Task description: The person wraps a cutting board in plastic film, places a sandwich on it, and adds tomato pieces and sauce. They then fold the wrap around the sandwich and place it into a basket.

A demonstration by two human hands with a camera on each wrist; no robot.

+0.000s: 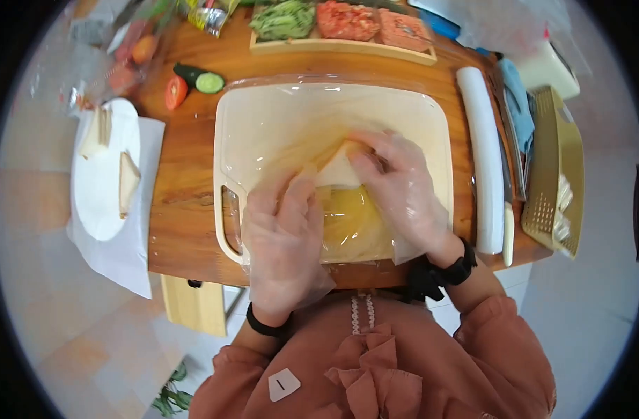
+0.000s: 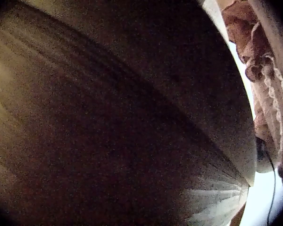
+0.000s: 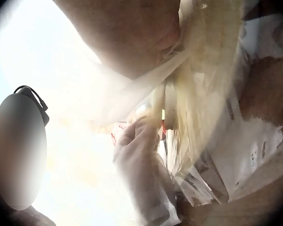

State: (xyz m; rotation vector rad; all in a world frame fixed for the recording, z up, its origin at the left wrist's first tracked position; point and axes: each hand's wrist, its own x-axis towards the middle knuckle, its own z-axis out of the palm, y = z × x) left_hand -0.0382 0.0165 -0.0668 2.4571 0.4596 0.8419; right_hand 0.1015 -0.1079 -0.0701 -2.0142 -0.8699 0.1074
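Both hands wear loose, clear plastic gloves over the cream cutting board [image 1: 253, 112], which has clear film [image 1: 291, 80] over it. Between them is a pale, triangular piece of bread [image 1: 340, 171], one corner tipped upward. My right hand [image 1: 400, 181] pinches that raised corner between thumb and fingers. My left hand [image 1: 284, 223] grips the bread's left side with curled fingers, motion-blurred at the tips. A shiny yellow patch [image 1: 354, 216] lies just below the bread. Glove plastic darkens the left wrist view; a gloved hand [image 3: 146, 165] shows blurred in the right wrist view.
A white plate [image 1: 99, 188] with cut sandwiches stands left. Tomato [image 1: 175, 92] and cucumber [image 1: 209, 83] pieces lie behind the board. At the back is a wooden tray [image 1: 347, 47] of shredded fillings. A film roll [image 1: 483, 153], knife [image 1: 508, 234] and basket [image 1: 543, 181] are right.
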